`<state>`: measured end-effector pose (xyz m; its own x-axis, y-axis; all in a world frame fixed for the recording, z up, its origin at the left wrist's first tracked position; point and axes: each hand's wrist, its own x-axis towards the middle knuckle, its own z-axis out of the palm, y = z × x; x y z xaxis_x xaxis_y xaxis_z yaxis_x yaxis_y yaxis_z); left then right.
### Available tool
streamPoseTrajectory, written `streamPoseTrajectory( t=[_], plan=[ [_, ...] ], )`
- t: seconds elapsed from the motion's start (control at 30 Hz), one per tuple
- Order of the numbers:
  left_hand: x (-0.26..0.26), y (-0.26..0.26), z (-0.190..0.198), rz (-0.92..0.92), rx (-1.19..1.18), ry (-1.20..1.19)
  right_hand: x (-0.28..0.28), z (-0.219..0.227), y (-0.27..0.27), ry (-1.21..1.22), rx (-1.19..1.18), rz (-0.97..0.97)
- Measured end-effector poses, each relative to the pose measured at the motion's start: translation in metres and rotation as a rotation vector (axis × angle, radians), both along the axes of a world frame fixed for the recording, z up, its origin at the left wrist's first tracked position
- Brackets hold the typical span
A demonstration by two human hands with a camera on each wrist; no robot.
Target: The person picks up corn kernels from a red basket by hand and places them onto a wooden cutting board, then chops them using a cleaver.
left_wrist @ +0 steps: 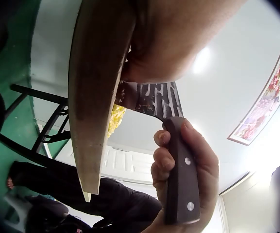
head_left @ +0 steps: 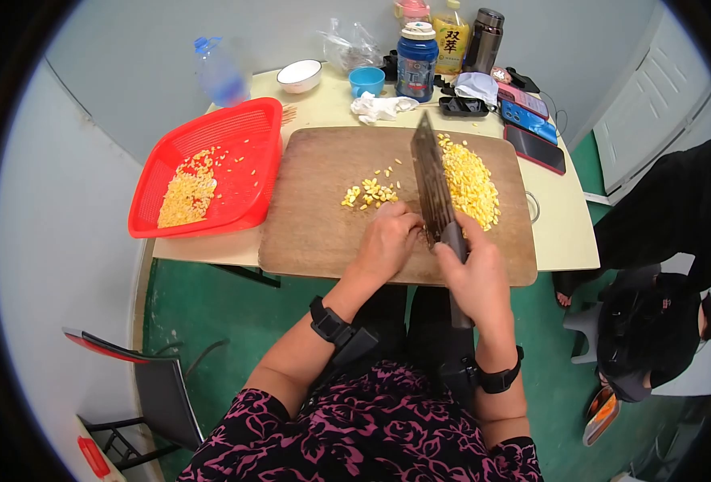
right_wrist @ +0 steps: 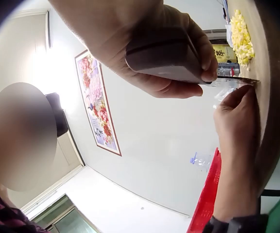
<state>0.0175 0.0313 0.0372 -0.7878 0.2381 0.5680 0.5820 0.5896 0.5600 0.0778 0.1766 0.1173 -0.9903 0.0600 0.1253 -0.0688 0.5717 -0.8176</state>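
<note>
My right hand (head_left: 477,281) grips the dark handle (left_wrist: 181,174) of a cleaver (head_left: 431,181), its blade standing on edge over the wooden chopping board (head_left: 315,169). Close on the blade's left side, my left hand (head_left: 389,243) rests on the board with bent fingers; its fingertips are largely hidden, and I cannot tell whether they pinch anything. A heap of yellow corn kernels (head_left: 469,181) lies right of the blade. On the left side of the board, a smaller cluster of kernels (head_left: 371,193) is scattered beyond my left hand.
Left of the board, a red basket (head_left: 271,145) contains finer yellow bits (head_left: 187,197). Along the table's back stand a white bowl (head_left: 299,76), blue cup (head_left: 366,81), blue jar (head_left: 416,64) and bottles. Phones (head_left: 534,149) lie at right. Another person (head_left: 660,209) is beside the table.
</note>
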Motion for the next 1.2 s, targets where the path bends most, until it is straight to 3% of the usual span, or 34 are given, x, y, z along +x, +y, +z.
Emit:
streamPoseTrajectory(
  t=[0.23,0.27,0.37,0.47,0.57,0.77,0.87,1.2],
  plan=[
    [0.0,0.005,-0.006,0.025,-0.002,0.029,0.0,-0.003,0.026,-0.17,-0.389,-0.114],
    [-0.001,0.006,-0.006,0.039,-0.007,0.035,0.0,-0.012,0.028,-0.091,-0.427,-0.083],
    [-0.003,0.002,-0.005,0.034,0.135,0.007,0.01,0.003,0.025,-0.189,-0.369,-0.065],
    [-0.009,-0.025,-0.001,0.26,0.074,0.056,0.011,-0.005,0.026,-0.126,-0.206,-0.075],
    [-0.021,-0.043,0.004,0.334,-0.034,-0.075,0.009,-0.014,0.027,-0.058,-0.06,-0.046],
    [-0.032,-0.035,0.007,0.272,-0.165,-0.139,0.01,-0.011,0.028,-0.132,-0.159,0.048],
    [-0.035,-0.031,0.008,0.284,-0.197,-0.148,0.015,0.007,0.023,-0.255,-0.4,0.091],
    [-0.025,-0.041,0.01,0.298,-0.101,-0.022,0.015,-0.002,0.02,-0.175,-0.272,0.148]
  ],
)
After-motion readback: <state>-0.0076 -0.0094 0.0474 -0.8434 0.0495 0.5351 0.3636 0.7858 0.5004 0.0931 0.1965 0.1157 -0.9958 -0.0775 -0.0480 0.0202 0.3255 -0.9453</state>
